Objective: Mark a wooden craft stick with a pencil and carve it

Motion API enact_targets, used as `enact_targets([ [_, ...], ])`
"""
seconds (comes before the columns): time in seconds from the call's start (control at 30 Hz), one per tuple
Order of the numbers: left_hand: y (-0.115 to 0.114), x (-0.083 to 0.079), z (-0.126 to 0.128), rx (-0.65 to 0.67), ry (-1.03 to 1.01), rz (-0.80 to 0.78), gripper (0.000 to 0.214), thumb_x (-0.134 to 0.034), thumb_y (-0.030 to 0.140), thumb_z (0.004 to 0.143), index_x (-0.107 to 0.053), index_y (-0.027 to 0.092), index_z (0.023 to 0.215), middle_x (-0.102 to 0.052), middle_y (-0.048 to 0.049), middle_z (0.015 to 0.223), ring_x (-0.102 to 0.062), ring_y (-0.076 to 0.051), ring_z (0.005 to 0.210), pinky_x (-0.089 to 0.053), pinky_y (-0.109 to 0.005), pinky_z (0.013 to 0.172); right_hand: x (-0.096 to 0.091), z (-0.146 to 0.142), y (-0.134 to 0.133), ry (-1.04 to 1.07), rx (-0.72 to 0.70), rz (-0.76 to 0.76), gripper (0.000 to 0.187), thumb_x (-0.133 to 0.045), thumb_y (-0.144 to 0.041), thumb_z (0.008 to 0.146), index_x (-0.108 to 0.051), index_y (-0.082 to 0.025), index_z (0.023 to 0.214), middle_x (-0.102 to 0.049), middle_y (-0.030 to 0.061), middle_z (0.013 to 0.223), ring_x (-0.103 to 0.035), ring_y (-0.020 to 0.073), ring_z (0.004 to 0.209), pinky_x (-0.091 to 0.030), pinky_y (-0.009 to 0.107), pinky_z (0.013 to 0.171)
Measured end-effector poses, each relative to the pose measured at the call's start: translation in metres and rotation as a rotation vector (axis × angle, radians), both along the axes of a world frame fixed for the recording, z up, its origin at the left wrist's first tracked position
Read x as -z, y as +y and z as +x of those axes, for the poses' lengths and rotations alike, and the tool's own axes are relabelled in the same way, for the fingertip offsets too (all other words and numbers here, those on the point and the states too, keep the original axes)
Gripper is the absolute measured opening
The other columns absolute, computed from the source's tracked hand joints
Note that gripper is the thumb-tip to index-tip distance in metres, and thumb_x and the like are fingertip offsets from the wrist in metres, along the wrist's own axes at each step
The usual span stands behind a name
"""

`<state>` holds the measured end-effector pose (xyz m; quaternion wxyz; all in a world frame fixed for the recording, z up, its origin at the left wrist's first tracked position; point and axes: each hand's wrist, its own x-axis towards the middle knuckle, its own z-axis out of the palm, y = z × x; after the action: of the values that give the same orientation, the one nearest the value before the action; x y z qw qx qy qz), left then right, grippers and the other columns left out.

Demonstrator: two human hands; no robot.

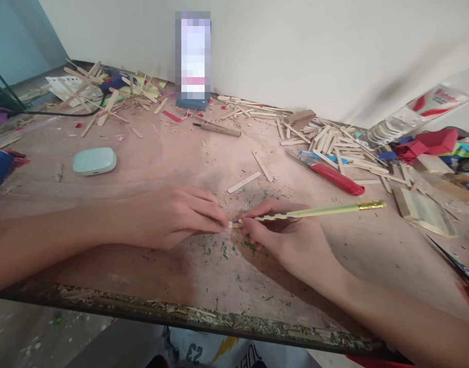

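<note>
Btwn R hand (pixel 295 237) fingers, clamped: pencil (pixel 322 210), tip nr wood bit (pixel 231 225) L hand (pixel 188 214) fingers pinch.

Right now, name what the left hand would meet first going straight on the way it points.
The small pale piece at its fingertips, then likely the pencil in the right hand; depth is unclear.

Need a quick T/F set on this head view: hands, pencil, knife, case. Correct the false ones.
1. The right hand grips a pencil. True.
2. The pencil's eraser end points toward the left hand. False: its tip does.
3. A pale rounded case lies left of the red-handled knife. True.
4. The left hand holds the knife. False: it lies untouched, beyond the right hand.
5. Two loose wooden sticks lie beyond the hands. True.
</note>
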<state>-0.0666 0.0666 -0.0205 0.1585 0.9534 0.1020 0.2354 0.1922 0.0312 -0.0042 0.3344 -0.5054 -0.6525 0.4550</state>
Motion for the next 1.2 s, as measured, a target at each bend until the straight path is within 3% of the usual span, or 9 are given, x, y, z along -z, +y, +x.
enact_targets([
  [1.2, -0.0005, 0.0006, -0.0016, -0.018, 0.011, 0.016, 0.040, -0.049, -0.002, 0.097, -0.076, 0.013, 0.123, -0.077, -0.0079, 0.131, -0.069, -0.026, 0.120, -0.055, -0.039, 0.111, -0.0035, -0.0012, 0.0002, -0.017, 0.052, -0.042, 0.007, -0.076, -0.027, 0.078, -0.074, -0.023, 0.073, -0.071, 0.0011, 0.065, -0.059, 0.0147, 0.051, -0.046, 0.028, 0.049],
])
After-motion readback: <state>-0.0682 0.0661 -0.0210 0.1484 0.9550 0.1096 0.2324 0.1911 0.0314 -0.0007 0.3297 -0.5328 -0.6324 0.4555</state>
